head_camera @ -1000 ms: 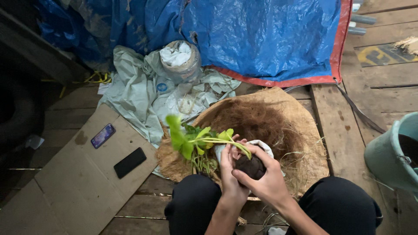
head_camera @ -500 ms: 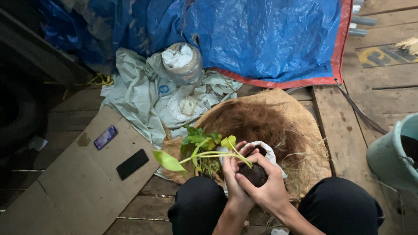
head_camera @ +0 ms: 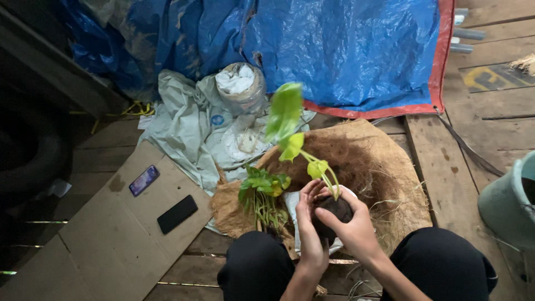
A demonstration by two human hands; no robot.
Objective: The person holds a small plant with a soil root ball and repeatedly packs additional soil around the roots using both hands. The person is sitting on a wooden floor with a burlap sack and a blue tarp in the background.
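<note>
Both hands cup a dark ball of soil [head_camera: 332, 213] at the roots of a small green plant [head_camera: 290, 125], whose pale leaves rise upright above it. My left hand [head_camera: 310, 228] wraps the ball's left side; my right hand [head_camera: 354, 226] covers its right and front. A white bag or sheet [head_camera: 292, 203] lies under the ball. A second leafy plant [head_camera: 262, 192] lies on the brown coconut-fibre mat [head_camera: 379, 161] just left of my hands. My knees in black trousers [head_camera: 256, 270] frame the bottom of the view.
A flattened cardboard sheet [head_camera: 111, 234] at the left carries two phones [head_camera: 177, 213]. Crumpled pale plastic bags [head_camera: 189, 122] and a tied sack [head_camera: 239, 86] lie behind. A blue tarp [head_camera: 345, 50] covers the back. A green bucket [head_camera: 510, 200] stands at right on the wooden planks.
The plant in my hands has swung from leaning left to standing upright, its leaves now raised toward the tarp. My hands stay closed around the soil ball.
</note>
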